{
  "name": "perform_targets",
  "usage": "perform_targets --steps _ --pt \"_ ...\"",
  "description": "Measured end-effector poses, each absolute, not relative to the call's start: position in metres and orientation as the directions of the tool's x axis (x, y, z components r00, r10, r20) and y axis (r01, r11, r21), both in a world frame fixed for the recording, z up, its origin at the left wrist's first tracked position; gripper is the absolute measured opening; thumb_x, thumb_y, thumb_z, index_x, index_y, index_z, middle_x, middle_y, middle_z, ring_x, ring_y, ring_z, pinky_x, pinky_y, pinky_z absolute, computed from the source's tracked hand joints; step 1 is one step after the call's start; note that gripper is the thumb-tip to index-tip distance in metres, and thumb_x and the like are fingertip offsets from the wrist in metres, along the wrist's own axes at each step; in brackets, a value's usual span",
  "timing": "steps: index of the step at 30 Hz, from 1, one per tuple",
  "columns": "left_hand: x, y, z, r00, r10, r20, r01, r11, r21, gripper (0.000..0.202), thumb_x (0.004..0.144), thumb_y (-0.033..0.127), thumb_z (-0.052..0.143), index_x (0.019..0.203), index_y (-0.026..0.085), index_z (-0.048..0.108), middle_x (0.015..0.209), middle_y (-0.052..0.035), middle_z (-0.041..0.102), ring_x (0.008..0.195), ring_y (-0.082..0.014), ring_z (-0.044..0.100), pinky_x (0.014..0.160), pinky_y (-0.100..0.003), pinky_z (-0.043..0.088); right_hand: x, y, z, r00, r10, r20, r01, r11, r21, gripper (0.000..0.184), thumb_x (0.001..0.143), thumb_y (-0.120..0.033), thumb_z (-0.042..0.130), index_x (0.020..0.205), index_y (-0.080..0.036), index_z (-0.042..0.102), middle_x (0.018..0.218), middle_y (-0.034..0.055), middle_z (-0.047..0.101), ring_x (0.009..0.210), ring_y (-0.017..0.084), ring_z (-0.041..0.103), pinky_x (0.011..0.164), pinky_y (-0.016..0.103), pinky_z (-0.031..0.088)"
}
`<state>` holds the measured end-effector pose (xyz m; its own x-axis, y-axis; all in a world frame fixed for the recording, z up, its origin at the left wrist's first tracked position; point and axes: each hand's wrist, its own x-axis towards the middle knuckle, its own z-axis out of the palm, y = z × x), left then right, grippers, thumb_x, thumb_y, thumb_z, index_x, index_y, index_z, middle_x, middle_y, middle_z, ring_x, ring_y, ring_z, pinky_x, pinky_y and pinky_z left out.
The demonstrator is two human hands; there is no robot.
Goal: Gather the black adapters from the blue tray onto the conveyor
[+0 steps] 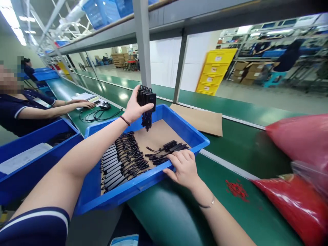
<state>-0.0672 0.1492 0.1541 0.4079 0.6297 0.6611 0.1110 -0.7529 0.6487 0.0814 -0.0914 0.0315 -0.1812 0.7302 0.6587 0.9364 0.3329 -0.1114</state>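
My left hand [137,107] grips a bundle of black power adapters [146,102] with short cables hanging down, held above the far side of a blue bin [143,184]. My right hand [183,165] is closed over the bin's near right rim, thumb outside and fingers over the edge. Inside, a packed row of black adapters [115,171] with cables fills the left part. A smaller group of adapters [174,147] lies close to my right fingers. Brown cardboard [159,131] lines the bin's floor.
Red plastic bags [302,201] and small red pieces [237,189] lie on the green bench at right. A cardboard sheet [200,119] is behind the bin. A co-worker [28,109] sits at left beside another blue bin [38,160]. A metal post [142,44] rises behind my left hand.
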Motion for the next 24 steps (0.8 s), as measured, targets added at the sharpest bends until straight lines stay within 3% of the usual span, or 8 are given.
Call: perform_targets --steps 3,8,12,14,17,20,24 --pt "-0.093 0.137 0.174 0.355 0.623 0.697 -0.062 -0.728 0.683 0.089 0.06 0.052 0.063 0.133 0.024 0.019 0.123 -0.0091 0.042 0.115 -0.0265 0.041 0.095 -0.043 0.035 0.083 -0.096 0.054 -0.214 0.816 0.537 0.908 0.369 -0.197 0.04 0.08 -0.052 0.044 0.095 -0.017 0.058 0.086 0.0072 0.059 0.081 0.02 0.048 0.079 0.037 0.029" --pt "-0.114 0.12 0.176 0.381 0.584 0.717 -0.145 -0.728 0.67 0.092 0.052 0.048 0.069 0.13 0.026 0.026 0.125 -0.0083 0.041 0.115 -0.0296 0.041 0.091 -0.044 0.04 0.086 -0.072 0.113 -0.253 0.941 0.224 0.8 0.334 -0.498 0.035 0.085 -0.047 0.039 0.105 -0.022 0.053 0.094 0.0045 0.061 0.083 0.016 0.055 0.07 0.029 0.039" --pt "-0.121 0.122 0.168 0.412 0.643 0.645 -0.379 -0.522 0.764 0.075 0.064 0.057 0.05 0.128 0.023 0.03 0.119 -0.0097 0.048 0.108 -0.027 0.049 0.087 -0.046 0.044 0.083 0.002 0.146 -0.269 0.935 0.233 0.696 0.356 -0.624 0.033 0.085 -0.047 0.04 0.094 -0.019 0.056 0.09 0.0056 0.061 0.081 0.017 0.055 0.073 0.031 0.041" --pt "-0.127 0.123 0.164 0.439 0.672 0.596 -0.425 -0.429 0.797 0.071 0.067 0.062 0.038 0.123 0.019 0.037 0.116 -0.0113 0.05 0.109 -0.0286 0.048 0.087 -0.048 0.044 0.075 0.044 0.154 -0.293 0.939 0.181 0.533 0.318 -0.784 0.037 0.084 -0.05 0.039 0.094 -0.018 0.054 0.096 0.0069 0.06 0.084 0.017 0.055 0.074 0.032 0.043" --pt "-0.136 0.123 0.159 0.445 0.687 0.574 -0.438 -0.392 0.809 0.07 0.067 0.065 0.03 0.115 0.016 0.044 0.118 -0.0112 0.05 0.115 -0.0318 0.042 0.087 -0.05 0.044 0.055 0.089 0.154 -0.436 0.896 0.087 0.122 0.155 -0.98 0.043 0.083 -0.054 0.038 0.104 -0.019 0.05 0.105 0.0081 0.057 0.089 0.017 0.056 0.076 0.033 0.046" --pt "-0.141 0.123 0.156 0.435 0.681 0.589 -0.47 -0.386 0.794 0.066 0.067 0.063 0.03 0.112 0.017 0.046 0.123 -0.0079 0.047 0.121 -0.0324 0.035 0.089 -0.05 0.042 0.037 0.099 0.142 -0.546 0.822 0.163 -0.187 0.07 -0.98 0.038 0.082 -0.05 0.044 0.107 -0.02 0.047 0.104 0.0061 0.057 0.089 0.015 0.057 0.08 0.031 0.045" --pt "-0.137 0.119 0.156 0.524 0.654 0.545 -0.513 -0.269 0.816 0.071 0.064 0.065 0.031 0.115 0.016 0.042 0.128 -0.0082 0.043 0.122 -0.0341 0.032 0.09 -0.052 0.04 0.031 0.081 0.131 -0.61 0.767 0.199 -0.242 0.059 -0.968 0.032 0.08 -0.037 0.055 0.106 -0.02 0.049 0.099 0.0041 0.058 0.085 0.013 0.057 0.078 0.029 0.046"
